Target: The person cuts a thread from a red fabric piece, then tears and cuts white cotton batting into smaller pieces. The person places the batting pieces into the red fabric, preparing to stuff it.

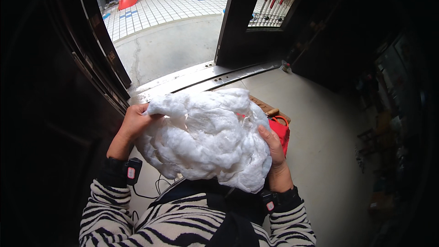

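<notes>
A large clump of white fluffy fibre stuffing (pixel 209 140) spreads between my two hands, above my lap. My left hand (pixel 135 121) pinches its upper left edge, where the fibre is pulled thin and a gap shows. On the other side, my right hand (pixel 274 144) grips the clump with the thumb on top; its fingers are hidden behind the fibre. Past the right edge of the clump shows a red cloth (pixel 282 135), with orange scissor-like handles (pixel 282 119) and a wooden tool handle (pixel 273 112) by it. A bit of red also shows through the fibre.
A brown board-like surface (pixel 262 104) lies partly under the clump. Ahead is a metal door sill (pixel 192 79) between dark door panels (pixel 240 48). Outside, a red plastic basin (pixel 128 0) rests on white tiles. A black cable (pixel 144 196) hangs by my left wrist.
</notes>
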Motion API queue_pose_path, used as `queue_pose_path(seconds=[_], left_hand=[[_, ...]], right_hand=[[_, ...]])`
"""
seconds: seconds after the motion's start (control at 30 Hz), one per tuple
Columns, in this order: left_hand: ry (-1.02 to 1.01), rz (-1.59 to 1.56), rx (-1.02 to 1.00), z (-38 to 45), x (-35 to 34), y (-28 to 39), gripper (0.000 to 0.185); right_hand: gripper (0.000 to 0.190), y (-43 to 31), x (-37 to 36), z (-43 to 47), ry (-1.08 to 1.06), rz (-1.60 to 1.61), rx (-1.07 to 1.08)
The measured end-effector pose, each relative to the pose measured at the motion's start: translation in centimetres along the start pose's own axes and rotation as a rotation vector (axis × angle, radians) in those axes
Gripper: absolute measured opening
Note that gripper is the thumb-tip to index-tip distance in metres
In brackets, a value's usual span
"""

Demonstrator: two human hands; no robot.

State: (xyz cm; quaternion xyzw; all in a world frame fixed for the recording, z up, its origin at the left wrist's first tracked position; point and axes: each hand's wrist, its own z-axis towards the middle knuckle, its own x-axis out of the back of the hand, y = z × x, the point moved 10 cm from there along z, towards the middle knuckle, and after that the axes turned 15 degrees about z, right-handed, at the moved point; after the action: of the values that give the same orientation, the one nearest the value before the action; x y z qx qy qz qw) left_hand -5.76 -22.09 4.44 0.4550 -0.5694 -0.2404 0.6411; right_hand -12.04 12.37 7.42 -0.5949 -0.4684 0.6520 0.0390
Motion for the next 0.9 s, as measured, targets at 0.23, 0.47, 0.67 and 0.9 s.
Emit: queue_pose_path(seconds=[0.23,0.47,0.67,0.9], left_hand=[[0.115,-0.386,0.060,0.3,-0.3,-2.8,0.017],[0.315,-0.571,0.050,0.4,0.4,-4.9,0.016],[0.380,-0.628,0.084,1.7,1.2,-7.5,0.018],[0.449,-0.595,0.042,3.2,2.5,-8.9,0.023]], right_hand=[[0.047,0.3,0.3,-0.1,0.007,-0.033,-0.010],[0.040,0.9,1.5,-0.6,0.033,0.022,-0.091],[0.038,1.0,3.3,-1.3,0.037,-0.055,-0.167],[0.038,-0.3,4.8,-2.2,0.078,-0.101,-0.185]])
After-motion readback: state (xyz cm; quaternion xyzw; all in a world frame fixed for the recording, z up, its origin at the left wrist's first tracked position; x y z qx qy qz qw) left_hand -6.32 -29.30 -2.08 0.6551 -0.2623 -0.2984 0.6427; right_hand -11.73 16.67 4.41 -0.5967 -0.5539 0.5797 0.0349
